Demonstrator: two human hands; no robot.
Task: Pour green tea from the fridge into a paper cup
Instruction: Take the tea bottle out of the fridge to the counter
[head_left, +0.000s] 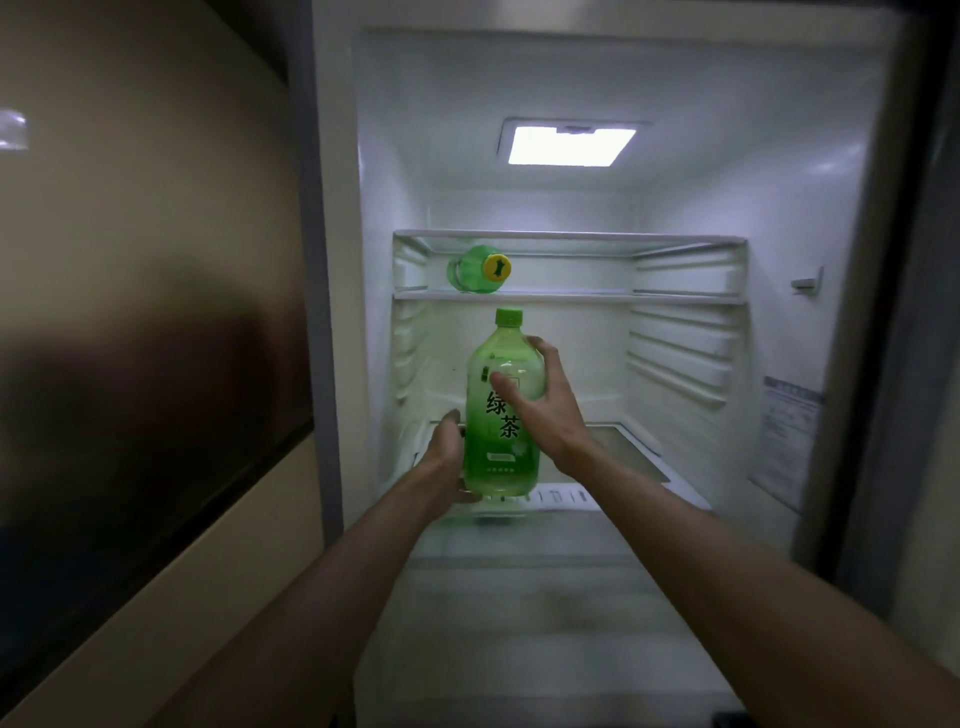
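Right now both hands are holding the green tea bottle (501, 415) upright inside the open fridge (779, 218), just above its lower shelf (639, 447). Curling around the bottle's upper right side is the right hand (540, 400), thumb lying across the label. Gripping the lower left side near the base is the left hand (449, 457). Farther back, a second green bottle (475, 270) with a yellow cap is lying on the upper shelf (571, 297), left side.

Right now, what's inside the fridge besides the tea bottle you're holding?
A green bottle with a yellow cap lies on its side on the upper shelf. The tea bottle, left hand and right hand hide the spot behind them.
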